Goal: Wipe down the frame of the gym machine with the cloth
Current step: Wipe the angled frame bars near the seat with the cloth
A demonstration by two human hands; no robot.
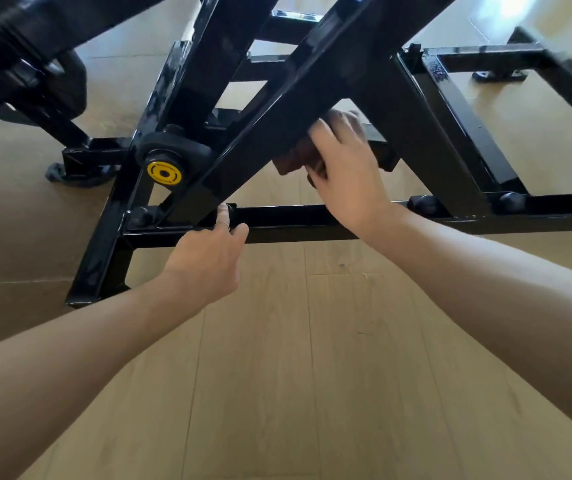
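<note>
The black steel frame (277,223) of the gym machine fills the upper half of the head view, with crossing diagonal bars above a low horizontal bar. A folded brown cloth (293,157) is pressed against the underside of the long diagonal bar (243,150). My right hand (343,164) grips that cloth, fingers curled round it and partly tucked behind the bar. My left hand (208,254) holds the low horizontal bar near the corner joint, index finger reaching up onto the base of the diagonal, a thin ring on it.
A yellow round cap (164,173) marks the pivot left of my hands. A dark grey rag (57,174) lies on the floor by the frame's left foot. A weight plate (35,74) hangs at upper left. Light wooden floor (295,375) spreads below the frame.
</note>
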